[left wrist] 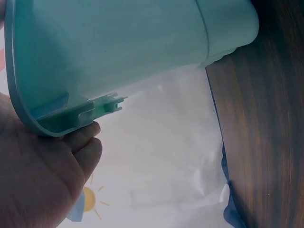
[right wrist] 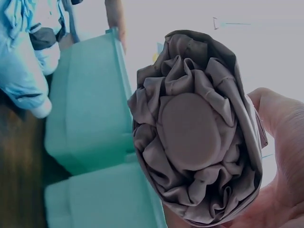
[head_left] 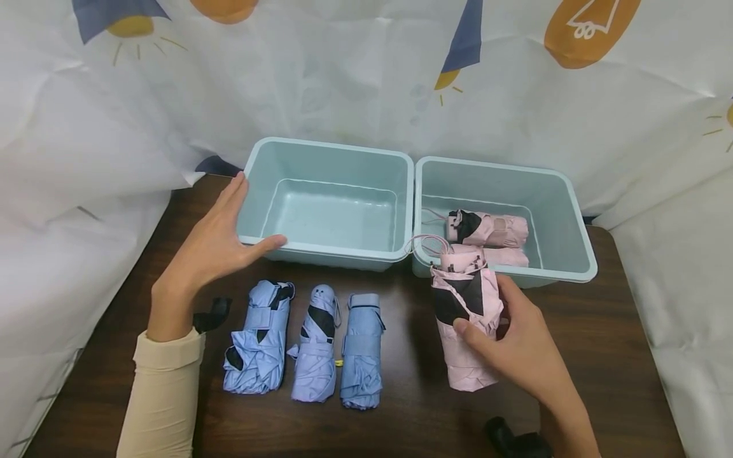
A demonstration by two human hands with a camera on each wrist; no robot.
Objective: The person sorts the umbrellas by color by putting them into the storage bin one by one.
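My right hand [head_left: 523,343] grips a folded pink umbrella [head_left: 466,318] with black patches, held in front of the right bin's near rim. In the right wrist view the bunched end of that umbrella [right wrist: 190,133] faces the camera. Two more pink umbrellas [head_left: 504,230] lie inside the right light-blue bin [head_left: 578,216]. My left hand [head_left: 209,235], fingers straight and thumb spread, touches the left bin [head_left: 321,245] at its near left corner. From the left wrist, the fingertips [left wrist: 92,145] show just beneath the rim.
Three folded blue umbrellas stand out on the dark wooden table [head_left: 412,413]: a crumpled one [head_left: 260,343], a slim one [head_left: 316,356] and a neatly strapped one [head_left: 363,356]. A white patterned curtain [head_left: 343,76] hangs right behind the bins.
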